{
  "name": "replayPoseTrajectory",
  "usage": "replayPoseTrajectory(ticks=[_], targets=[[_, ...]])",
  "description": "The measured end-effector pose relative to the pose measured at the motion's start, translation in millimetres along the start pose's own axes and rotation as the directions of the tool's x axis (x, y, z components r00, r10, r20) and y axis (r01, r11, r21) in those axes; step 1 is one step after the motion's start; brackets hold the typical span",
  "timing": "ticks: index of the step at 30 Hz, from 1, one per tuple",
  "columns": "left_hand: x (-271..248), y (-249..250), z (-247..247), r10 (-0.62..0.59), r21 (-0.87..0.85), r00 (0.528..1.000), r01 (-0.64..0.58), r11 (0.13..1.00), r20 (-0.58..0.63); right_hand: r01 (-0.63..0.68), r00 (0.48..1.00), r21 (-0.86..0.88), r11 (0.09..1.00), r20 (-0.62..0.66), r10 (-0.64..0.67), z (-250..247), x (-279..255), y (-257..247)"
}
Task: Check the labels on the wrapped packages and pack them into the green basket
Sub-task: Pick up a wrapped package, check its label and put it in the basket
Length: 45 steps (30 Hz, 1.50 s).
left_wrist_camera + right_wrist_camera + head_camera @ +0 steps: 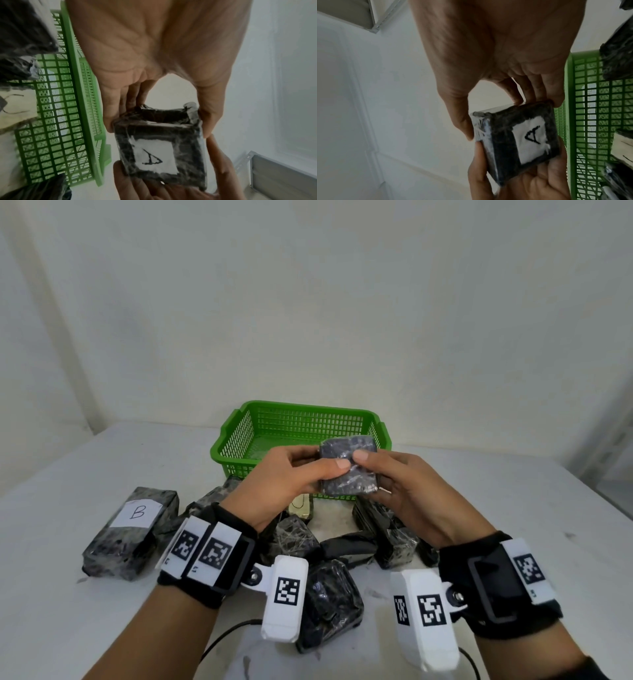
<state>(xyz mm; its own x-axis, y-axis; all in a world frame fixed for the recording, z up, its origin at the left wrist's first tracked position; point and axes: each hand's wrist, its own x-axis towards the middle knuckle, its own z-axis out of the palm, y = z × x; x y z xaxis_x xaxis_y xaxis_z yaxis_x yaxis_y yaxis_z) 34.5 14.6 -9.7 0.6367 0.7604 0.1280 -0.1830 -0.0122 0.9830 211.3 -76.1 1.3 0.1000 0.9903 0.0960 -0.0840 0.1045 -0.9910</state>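
Observation:
A small square package (348,470) wrapped in black film is held up in front of the green basket (298,419), between both hands. My left hand (325,461) pinches its left side with the thumb on top. My right hand (371,474) pinches its right side, thumb on the upper edge. The side facing me shows no label in the head view. The wrist views show the underside of the package (159,148) (517,136), which carries a white label (154,155) (530,136) marked "A".
Several black wrapped packages lie on the white table between me and the basket: a long one labelled "B" (132,529) at the left, one (329,604) under my wrists, another (394,539) at the right. A white wall stands behind the basket.

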Motion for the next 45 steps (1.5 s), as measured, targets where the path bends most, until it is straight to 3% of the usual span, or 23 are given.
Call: replayPoseTrajectory(ticks=[6,10,15,34,38,42,45], targets=[[-3,1,2,-0.006,-0.07,0.999,0.009,0.997,0.051,0.013,0.997,0.0,1.0,-0.076,-0.013,-1,-1,0],[0,4,4,0.021,-0.083,1.0,-0.02,0.996,0.007,-0.017,1.0,-0.009,1.0,-0.023,0.017,-1,-1,1],[0,6,3,-0.009,-0.072,0.998,0.013,0.997,0.054,0.014,0.996,-0.028,1.0,-0.086,-0.017,-2,5,2],[7,6,-5,0.021,-0.067,0.999,-0.019,0.998,0.03,0.015,0.998,0.02,1.0,-0.057,-0.014,-3,10,-2],[12,2,-10,0.079,0.074,0.995,-0.074,0.994,-0.068,-0.071,0.997,0.005,0.997,-0.038,0.071,-4,9,-1],[9,-2,-12,0.092,0.16,0.996,-0.093,0.983,0.012,-0.189,0.978,0.036,0.981,-0.084,0.191,-4,7,-2],[6,-1,-10,0.056,0.147,0.997,-0.063,0.987,0.054,-0.191,0.975,-0.001,0.982,-0.114,0.189,-4,7,1]])
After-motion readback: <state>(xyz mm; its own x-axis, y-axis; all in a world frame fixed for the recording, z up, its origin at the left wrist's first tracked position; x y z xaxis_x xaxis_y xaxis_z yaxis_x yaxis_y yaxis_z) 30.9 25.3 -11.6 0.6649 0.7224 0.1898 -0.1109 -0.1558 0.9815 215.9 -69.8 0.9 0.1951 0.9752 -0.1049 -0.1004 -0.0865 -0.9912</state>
